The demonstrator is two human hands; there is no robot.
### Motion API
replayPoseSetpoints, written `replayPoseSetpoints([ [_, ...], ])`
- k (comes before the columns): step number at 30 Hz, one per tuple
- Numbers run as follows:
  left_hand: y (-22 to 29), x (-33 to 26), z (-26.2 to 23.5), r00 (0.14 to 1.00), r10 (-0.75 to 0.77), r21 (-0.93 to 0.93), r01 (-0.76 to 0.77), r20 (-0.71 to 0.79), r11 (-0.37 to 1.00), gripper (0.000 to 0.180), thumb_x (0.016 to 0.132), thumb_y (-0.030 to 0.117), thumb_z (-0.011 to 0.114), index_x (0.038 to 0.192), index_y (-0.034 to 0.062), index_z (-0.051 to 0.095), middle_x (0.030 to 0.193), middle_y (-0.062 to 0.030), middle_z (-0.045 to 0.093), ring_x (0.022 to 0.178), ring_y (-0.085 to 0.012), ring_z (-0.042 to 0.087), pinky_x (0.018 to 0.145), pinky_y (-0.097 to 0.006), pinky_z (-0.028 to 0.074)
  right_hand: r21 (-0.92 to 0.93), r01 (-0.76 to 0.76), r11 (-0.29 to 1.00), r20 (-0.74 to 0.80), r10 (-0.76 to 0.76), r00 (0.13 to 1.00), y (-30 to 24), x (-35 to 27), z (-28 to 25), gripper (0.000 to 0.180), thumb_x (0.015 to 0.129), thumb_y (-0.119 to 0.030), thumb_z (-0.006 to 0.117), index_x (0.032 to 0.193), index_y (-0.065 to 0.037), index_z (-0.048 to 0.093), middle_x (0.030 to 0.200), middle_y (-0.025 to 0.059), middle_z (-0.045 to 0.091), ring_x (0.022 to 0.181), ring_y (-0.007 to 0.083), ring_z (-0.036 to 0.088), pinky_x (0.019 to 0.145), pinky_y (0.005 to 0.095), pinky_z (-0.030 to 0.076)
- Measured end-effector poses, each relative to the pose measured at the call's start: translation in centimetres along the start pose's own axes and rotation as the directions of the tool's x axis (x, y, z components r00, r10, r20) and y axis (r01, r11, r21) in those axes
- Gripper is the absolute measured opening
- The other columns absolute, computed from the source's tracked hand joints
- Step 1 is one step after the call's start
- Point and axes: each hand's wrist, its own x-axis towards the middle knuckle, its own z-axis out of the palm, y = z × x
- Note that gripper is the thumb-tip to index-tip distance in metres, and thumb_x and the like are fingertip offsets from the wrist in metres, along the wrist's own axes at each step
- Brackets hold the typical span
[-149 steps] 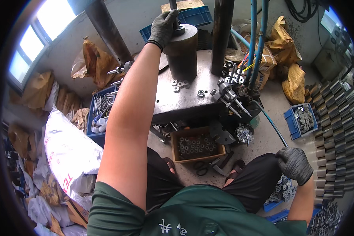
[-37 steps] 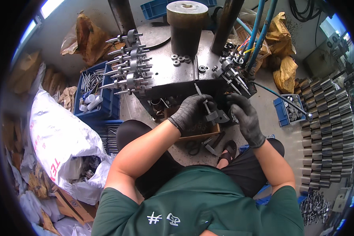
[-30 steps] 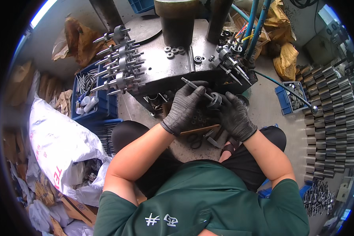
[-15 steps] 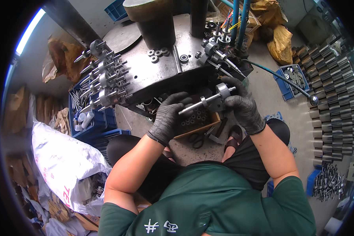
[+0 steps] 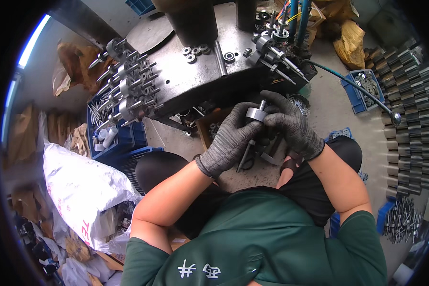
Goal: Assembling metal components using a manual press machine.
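And there's your left hand in its dark grey knit glove [image 5: 229, 140], clamped on a silver steel shaft with a thick round collar [image 5: 256, 114], held tilted in front of the black-sided, shiny-topped steel worktable [image 5: 190, 78]! Your right hand, gloved alike [image 5: 293, 127], is close beside it, fingers at the collar's right (whether they grip, I cannot tell). Behind, small silver ring bearings [image 5: 195, 51] lie near a plain round steel bar [image 5: 220, 58].
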Motion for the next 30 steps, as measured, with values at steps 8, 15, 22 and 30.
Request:
replayPoseSetpoints([
  [8,0.6,-0.1,-0.8,0.979,-0.179,-0.224,0.153,-0.100,0.962,0.038,0.097,0.017,0.061,0.130,0.0046,0.050,0.104,-0.0110,0.063,0.078,-0.0165,0.067,0.064,-0.029,0.059,-0.050,-0.032,0.998,-0.107,0.027,0.994,-0.2,1.1,1.1,0.054,0.098,-0.018,0.065,0.146,-0.001,0.047,0.112,0.0091,0.066,0.096,0.0141,0.066,0.087,0.0285,0.055],
  [15,0.4,0.1,-1.7,0.972,-0.188,-0.454,0.104,-0.144,0.885,0.039,0.095,0.013,0.063,0.130,0.0024,0.053,0.114,-0.0115,0.064,0.091,-0.0184,0.068,0.078,-0.031,0.060,0.044,-0.001,0.999,-0.150,0.007,0.989,-0.3,1.9,1.8,0.050,0.099,-0.021,0.058,0.144,-0.001,0.050,0.090,0.0073,0.069,0.068,0.0114,0.063,0.065,0.0254,0.053],
  [22,-0.4,0.4,-3.6,0.993,-0.109,-0.572,0.070,-0.035,0.817,0.035,0.093,0.016,0.065,0.126,0.0052,0.059,0.104,-0.0068,0.066,0.088,-0.0157,0.065,0.078,-0.032,0.058,-0.056,0.010,0.998,-0.234,-0.022,0.972,0.3,3.9,1.9,0.046,0.100,-0.020,0.061,0.141,-0.002,0.052,0.092,0.0079,0.070,0.072,0.0115,0.065,0.065,0.0256,0.054],
  [30,0.7,-0.5,-3.7,0.980,-0.122,-0.584,0.007,-0.158,0.811,0.027,0.097,0.027,0.066,0.117,0.0101,0.059,0.099,-0.0034,0.065,0.076,-0.0102,0.060,0.061,-0.025,0.053,-0.808,0.229,0.542,-0.006,-0.397,0.918,0.8,10.0,1.8,0.042,0.092,-0.023,0.069,0.129,-0.006,0.062,0.099,0.0148,0.071,0.082,0.0246,0.071,0.076,0.0370,0.057],
])
